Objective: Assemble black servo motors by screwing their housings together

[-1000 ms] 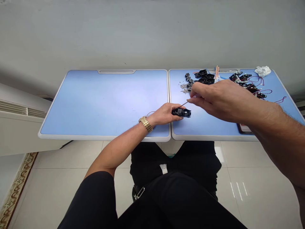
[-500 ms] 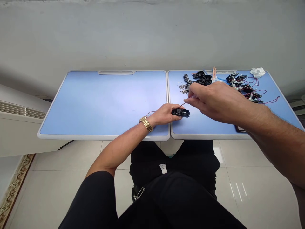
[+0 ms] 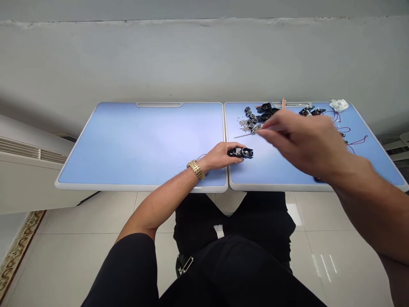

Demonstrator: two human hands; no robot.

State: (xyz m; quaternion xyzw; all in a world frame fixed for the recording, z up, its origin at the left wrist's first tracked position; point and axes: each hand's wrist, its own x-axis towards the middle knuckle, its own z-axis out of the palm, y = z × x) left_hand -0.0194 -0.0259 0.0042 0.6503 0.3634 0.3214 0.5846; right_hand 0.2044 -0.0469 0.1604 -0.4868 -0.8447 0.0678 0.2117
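Between the thumb and fingers of my left hand [image 3: 220,156] is a small black housing with metal parts [image 3: 241,152], held over the right table close to the seam. A thin wire trails from behind this hand. My right hand [image 3: 294,138] pinches a screwdriver [image 3: 244,135] by its clear handle; the thin shaft points left, above and apart from the housing. Just behind the shaft lie a pile of small screws [image 3: 245,125] and several round black-and-silver parts [image 3: 251,119].
Black housings [image 3: 264,111] lie at the back, partly behind my right hand. Farther right are motor-like parts [image 3: 308,111] with red-and-dark wires [image 3: 359,140] and a crumpled white tissue [image 3: 338,105]. A dark object [image 3: 318,179] sits at the front edge, partly hidden by my arm. A wall stands behind.
The screwdriver tip has come away from the housing, and my right hand has lifted with it. My left hand still holds the housing in nearly the same place. The view has tilted slightly upward.
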